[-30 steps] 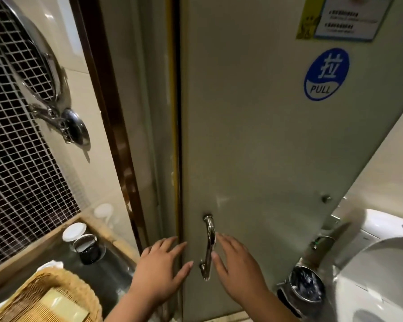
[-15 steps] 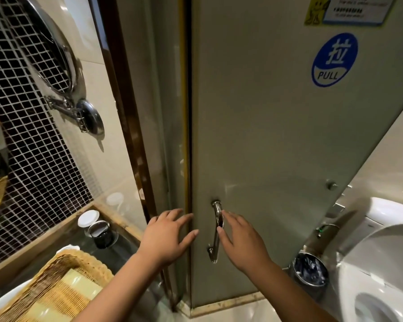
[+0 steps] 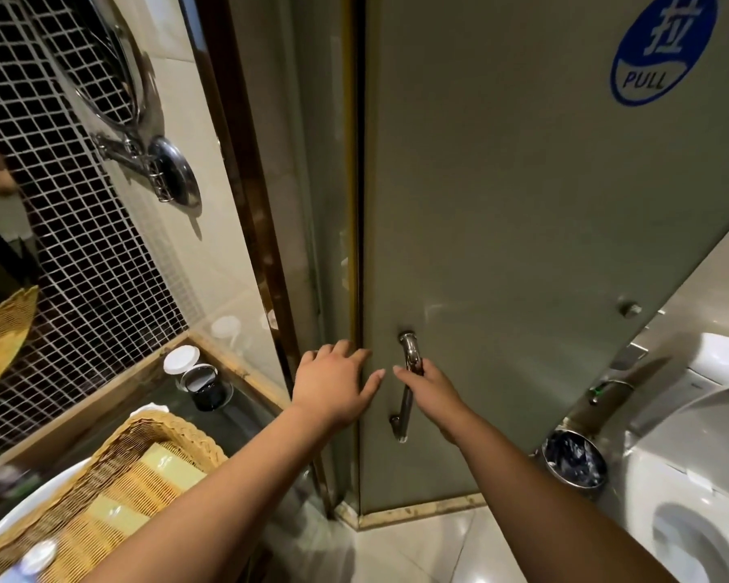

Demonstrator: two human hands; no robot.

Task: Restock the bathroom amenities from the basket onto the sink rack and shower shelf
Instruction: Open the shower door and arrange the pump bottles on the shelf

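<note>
My right hand (image 3: pixel 428 387) curls around the smooth metal handle (image 3: pixel 409 385) of the stiff, heavy-looking glass door (image 3: pixel 522 246), while my left hand (image 3: pixel 333 387) lies flat and spread at the door's edge.

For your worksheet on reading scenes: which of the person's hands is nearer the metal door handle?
Right. The right hand touches the door handle, fingers at its bar; the left hand lies flat beside the door edge, apart from it.

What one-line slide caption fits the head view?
Right hand grips the shower door handle while the left hand rests flat by the door edge; wicker basket waits below.
</note>
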